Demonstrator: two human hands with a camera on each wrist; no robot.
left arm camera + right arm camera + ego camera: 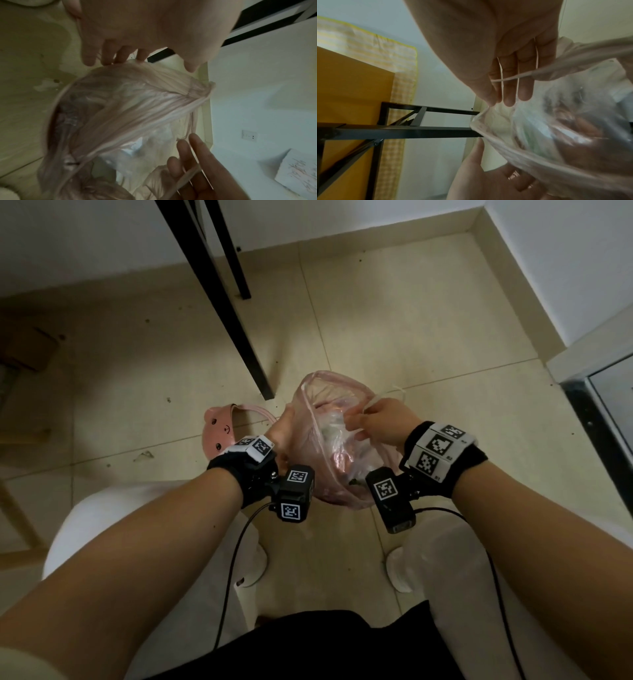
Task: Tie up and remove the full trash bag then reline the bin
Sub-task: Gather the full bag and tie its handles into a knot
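A translucent pink trash bag (329, 446) full of rubbish stands on the floor between my feet, its mouth open. My left hand (286, 422) grips the bag's left rim, and in the left wrist view its fingertips (120, 59) curl onto the gathered rim (154, 86). My right hand (356, 419) holds the white drawstring (383, 397) at the right rim. The right wrist view shows the drawstring (501, 75) looped over the fingers while thumb and fingers pinch the bag's edge (488, 112). A pink bin (219, 429) with a cartoon face lies just left of the bag, partly hidden by my left hand.
Black table legs (239, 313) come down right behind the bag. A cardboard box (27, 350) and a wooden frame (20, 508) are at the left. A dark-framed door or cabinet (596, 419) stands at the right. My white-clad legs and white shoes (255, 563) flank the bag.
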